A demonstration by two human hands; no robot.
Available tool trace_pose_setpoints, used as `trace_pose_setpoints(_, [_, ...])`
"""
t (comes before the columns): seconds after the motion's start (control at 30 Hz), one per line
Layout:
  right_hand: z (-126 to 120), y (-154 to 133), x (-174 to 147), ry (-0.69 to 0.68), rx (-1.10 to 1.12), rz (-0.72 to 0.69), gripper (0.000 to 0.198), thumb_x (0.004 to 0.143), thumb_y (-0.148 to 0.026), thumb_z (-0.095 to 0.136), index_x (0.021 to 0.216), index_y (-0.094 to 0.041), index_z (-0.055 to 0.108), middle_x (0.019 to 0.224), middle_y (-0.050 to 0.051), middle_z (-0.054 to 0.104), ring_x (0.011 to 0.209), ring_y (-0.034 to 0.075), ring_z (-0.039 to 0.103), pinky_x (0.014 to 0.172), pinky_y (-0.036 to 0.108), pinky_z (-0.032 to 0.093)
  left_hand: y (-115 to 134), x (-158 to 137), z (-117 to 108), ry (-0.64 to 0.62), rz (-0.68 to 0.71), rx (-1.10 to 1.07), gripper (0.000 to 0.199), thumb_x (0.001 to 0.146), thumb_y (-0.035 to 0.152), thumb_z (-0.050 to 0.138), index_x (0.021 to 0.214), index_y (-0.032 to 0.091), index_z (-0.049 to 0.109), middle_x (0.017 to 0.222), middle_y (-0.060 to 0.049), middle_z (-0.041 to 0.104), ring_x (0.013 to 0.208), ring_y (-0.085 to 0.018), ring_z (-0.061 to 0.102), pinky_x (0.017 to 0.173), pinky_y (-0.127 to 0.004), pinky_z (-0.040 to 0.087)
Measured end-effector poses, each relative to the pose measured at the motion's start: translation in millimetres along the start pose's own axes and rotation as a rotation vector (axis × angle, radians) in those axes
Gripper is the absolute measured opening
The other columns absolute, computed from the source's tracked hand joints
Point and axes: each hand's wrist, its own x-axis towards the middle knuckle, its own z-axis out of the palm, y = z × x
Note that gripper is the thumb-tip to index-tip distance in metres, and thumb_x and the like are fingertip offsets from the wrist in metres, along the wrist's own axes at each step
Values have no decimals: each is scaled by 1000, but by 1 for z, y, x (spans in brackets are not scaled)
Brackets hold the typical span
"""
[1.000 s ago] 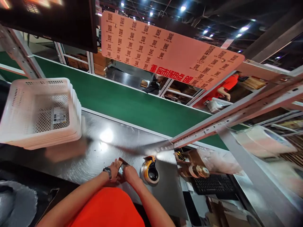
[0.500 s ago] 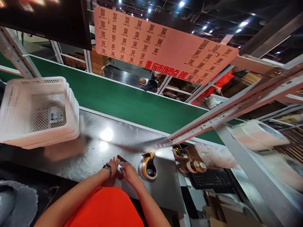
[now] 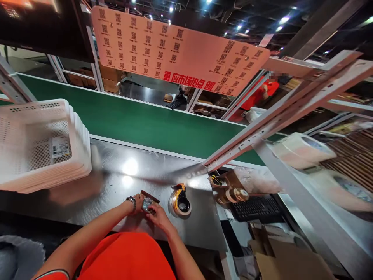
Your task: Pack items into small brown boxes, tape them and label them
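A small brown cardboard box (image 3: 151, 195) lies on the metal table in front of me, one flap standing up at its far side. Inside it sits a shiny item in clear wrap (image 3: 147, 203); its kind is too small to make out. My left hand (image 3: 139, 203), with a watch on the wrist, is closed on the box's left side. From the right, my right hand (image 3: 158, 216) has its fingers curled against the wrapped item at the box's near right edge. Just to the right stands a yellow and black tape dispenser (image 3: 181, 200) with a roll of tape.
Stacked white plastic baskets (image 3: 78, 155) stand at the left. Beyond the metal table (image 3: 116, 155) runs a green conveyor belt (image 3: 140, 120). At the right are a metal post (image 3: 247, 136), a keyboard (image 3: 258, 208), large label rolls (image 3: 303, 149) and cardboard (image 3: 291, 249). A person in red is farther off.
My view has shifted slightly to the right. The box's flap and the wrapped item show more now, and my right hand has drawn back toward the box's near right edge.
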Motion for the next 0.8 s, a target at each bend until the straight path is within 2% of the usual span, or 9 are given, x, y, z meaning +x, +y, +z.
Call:
trace_pose_setpoints(0.07, [2,4,0,31,-28,9,22,94,-20,72,110,-21,87,113,10,84,110,29,77,102,38,59,-8,3,-8,-8,-36,-52,66,85,30,84,146,13,68,152,-27,74,134,-44,77,114,-52,60])
trace_pose_setpoints(0.17, [10,6,-1,101,-87,83,27,96,-16,66,111,-18,88,111,13,83,110,31,77,102,41,60,-19,6,-12,27,-113,-148,63,88,35,84,144,16,63,140,-17,80,125,-33,80,105,-37,59])
trace_pose_setpoints(0.27, [18,4,-4,184,-190,115,47,90,-10,67,134,-16,83,132,19,77,127,38,72,115,50,57,-24,8,-8,81,-227,-229,68,84,40,89,140,15,60,134,-16,82,122,-32,80,97,-33,57])
trace_pose_setpoints(0.37, [23,4,-5,258,-345,49,83,86,-10,74,167,-18,59,170,24,57,161,47,50,135,65,41,-25,9,-3,108,-309,-313,57,78,43,95,120,19,66,125,-14,82,120,-32,79,92,-31,56])
trace_pose_setpoints(0.47, [27,17,-5,211,-442,-24,111,78,-9,82,179,-15,37,188,27,34,177,50,25,142,76,25,-25,11,2,114,-349,-425,48,80,40,94,112,19,65,109,-10,83,104,-30,80,80,-30,55])
trace_pose_setpoints(0.53, [32,31,-6,152,-447,-70,105,80,-7,77,178,-17,40,186,24,40,176,47,30,142,76,26,-25,11,5,103,-379,-509,45,83,38,92,113,19,65,93,-6,80,85,-27,80,70,-30,53])
trace_pose_setpoints(0.6, [39,48,-8,136,-435,-124,86,88,-7,69,172,-21,53,179,20,52,171,43,43,140,74,34,-25,11,7,87,-408,-589,44,85,35,91,116,19,64,79,-2,75,72,-25,77,63,-29,51])
trace_pose_setpoints(0.7, [52,70,-13,193,-420,-203,65,98,-11,62,161,-24,65,174,17,60,165,38,54,135,71,45,-26,12,11,63,-445,-697,38,89,33,88,116,19,66,68,2,70,67,-23,75,59,-27,52])
trace_pose_setpoints(0.8, [62,83,-13,265,-413,-253,57,103,-15,58,159,-23,66,172,19,62,164,37,55,132,71,50,-27,13,10,44,-464,-794,21,105,37,73,111,17,69,70,0,71,69,-20,77,62,-25,57])
